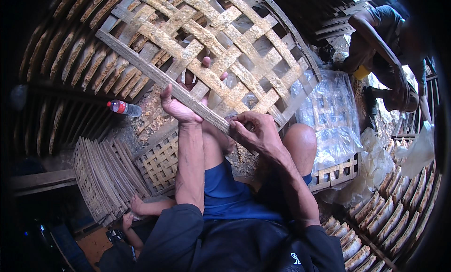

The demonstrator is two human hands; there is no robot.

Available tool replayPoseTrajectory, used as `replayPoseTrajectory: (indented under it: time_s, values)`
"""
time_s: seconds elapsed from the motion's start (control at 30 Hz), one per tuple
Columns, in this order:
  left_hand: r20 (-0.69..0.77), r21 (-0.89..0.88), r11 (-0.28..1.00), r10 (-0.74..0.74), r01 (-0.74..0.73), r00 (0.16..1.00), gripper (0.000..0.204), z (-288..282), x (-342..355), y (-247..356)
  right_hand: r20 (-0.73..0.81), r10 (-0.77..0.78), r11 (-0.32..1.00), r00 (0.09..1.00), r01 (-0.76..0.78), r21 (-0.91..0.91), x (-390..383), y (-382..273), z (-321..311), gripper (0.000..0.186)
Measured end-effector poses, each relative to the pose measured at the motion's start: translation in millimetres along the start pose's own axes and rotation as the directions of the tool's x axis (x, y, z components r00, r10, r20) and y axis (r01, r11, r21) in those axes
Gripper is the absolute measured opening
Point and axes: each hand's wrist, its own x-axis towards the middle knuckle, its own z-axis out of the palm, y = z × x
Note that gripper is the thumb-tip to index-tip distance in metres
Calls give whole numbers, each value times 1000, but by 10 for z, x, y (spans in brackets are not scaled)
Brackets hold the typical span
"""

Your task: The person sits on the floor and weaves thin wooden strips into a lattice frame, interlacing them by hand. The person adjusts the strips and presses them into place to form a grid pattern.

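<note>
Tilted in front of me is a woven bamboo tray (pixel 225 44) with wooden edge strips and tan, crusty residue on its slats. My left hand (pixel 182 108) holds it from below at the near edge strip, thumb outside, and fingertips show through the lattice gaps. With its fingers curled, my right hand (pixel 259 131) grips the same strip near its right end; whatever lies under those fingers is hidden. Beyond my right knee, clear plastic sheeting (pixel 331 107) covers another woven tray (pixel 336 174).
A stack of woven trays (pixel 105 178) stands at left, beside another person's hands (pixel 134 208). A red-capped bottle (pixel 124 108) lies near racks of crusted slabs (pixel 94 68). At right, a person (pixel 385 51) bends over, near more slabs (pixel 390 215) and crumpled plastic (pixel 371 164).
</note>
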Motion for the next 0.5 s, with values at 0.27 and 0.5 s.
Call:
replayPoseTrajectory:
  time_s: [0.27,0.5]
  values:
    - [35,0,1000,0,0,999,83,-27,1,-22,-14,-281,956,960,278,-93,-17,126,15,14]
    - [-27,-1,1000,26,-27,999,82,-41,-22,-19,-41,-420,903,907,413,-116,-53,257,-17,13]
